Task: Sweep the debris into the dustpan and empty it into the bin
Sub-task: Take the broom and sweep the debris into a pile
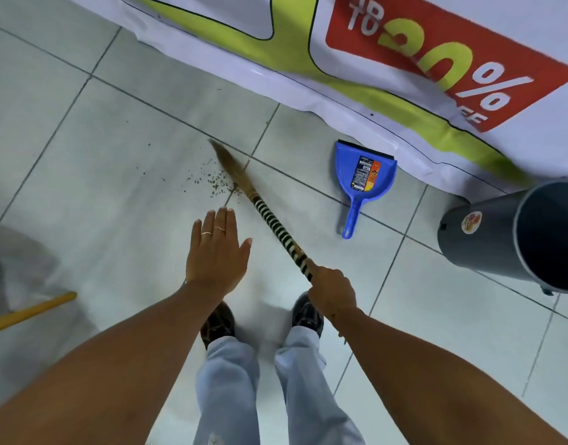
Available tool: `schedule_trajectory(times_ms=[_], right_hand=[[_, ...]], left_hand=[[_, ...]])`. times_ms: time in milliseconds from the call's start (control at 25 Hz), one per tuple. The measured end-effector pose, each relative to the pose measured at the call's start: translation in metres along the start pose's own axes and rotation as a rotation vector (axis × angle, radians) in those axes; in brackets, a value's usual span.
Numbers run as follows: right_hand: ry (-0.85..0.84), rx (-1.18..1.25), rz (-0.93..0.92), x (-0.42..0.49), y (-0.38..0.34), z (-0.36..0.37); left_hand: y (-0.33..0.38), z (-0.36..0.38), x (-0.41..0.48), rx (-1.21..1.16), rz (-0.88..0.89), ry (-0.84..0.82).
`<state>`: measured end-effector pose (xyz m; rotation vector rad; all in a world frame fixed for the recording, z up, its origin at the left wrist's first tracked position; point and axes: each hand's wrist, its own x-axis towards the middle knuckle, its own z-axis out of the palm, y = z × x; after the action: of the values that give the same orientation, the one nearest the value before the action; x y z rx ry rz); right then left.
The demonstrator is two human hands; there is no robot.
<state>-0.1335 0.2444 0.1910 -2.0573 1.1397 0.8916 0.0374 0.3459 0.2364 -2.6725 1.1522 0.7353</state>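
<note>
My right hand (330,289) is shut on the striped black-and-white handle of a grass broom (269,220). The broom's brown bristles touch the tiled floor just right of a scatter of small dark debris (208,181). My left hand (216,248) hovers flat and open over the floor, fingers apart, holding nothing. A blue dustpan (364,181) with a label lies on the floor to the right of the broom, handle pointing toward me. The dark grey bin (488,239) stands at the right edge, its mouth open.
A large white, green and red banner (404,69) lies on the floor behind the dustpan and bin. A yellow stick (32,311) lies at the left edge beside a blurred dark shape. My two feet (263,319) stand below my hands.
</note>
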Motion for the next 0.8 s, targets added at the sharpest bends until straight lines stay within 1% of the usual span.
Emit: schedule_trajectory(times_ms=[80,160,200,280,360,400,520,800], right_hand=[[0.091,0.092,0.073,-0.023,0.002,0.006],[0.127,0.259,0.204,-0.046,0.002,0.019],[0.120,0.324,0.278,-0.055,0.000,0.028],[0.037,0.351,0.364,-0.071,-0.010,0.048],[-0.049,0.268,0.324,-0.082,-0.030,0.066],[-0.059,0.228,0.293,-0.082,-0.043,0.073],[-0.070,0.188,0.206,-0.068,-0.078,0.084],[-0.058,0.143,0.097,-0.038,-0.154,0.087]], left_hand=[[-0.013,-0.006,-0.004,0.002,0.001,0.010],[-0.023,-0.010,-0.007,0.000,0.012,0.009],[-0.028,-0.012,-0.009,-0.002,0.017,0.011],[-0.039,-0.013,-0.012,-0.002,0.024,0.011],[-0.053,-0.011,-0.015,-0.007,0.027,0.005],[-0.061,-0.009,-0.017,-0.008,0.025,0.001],[-0.083,-0.004,-0.021,-0.005,0.018,-0.011],[-0.127,-0.006,-0.017,-0.026,-0.014,0.003]])
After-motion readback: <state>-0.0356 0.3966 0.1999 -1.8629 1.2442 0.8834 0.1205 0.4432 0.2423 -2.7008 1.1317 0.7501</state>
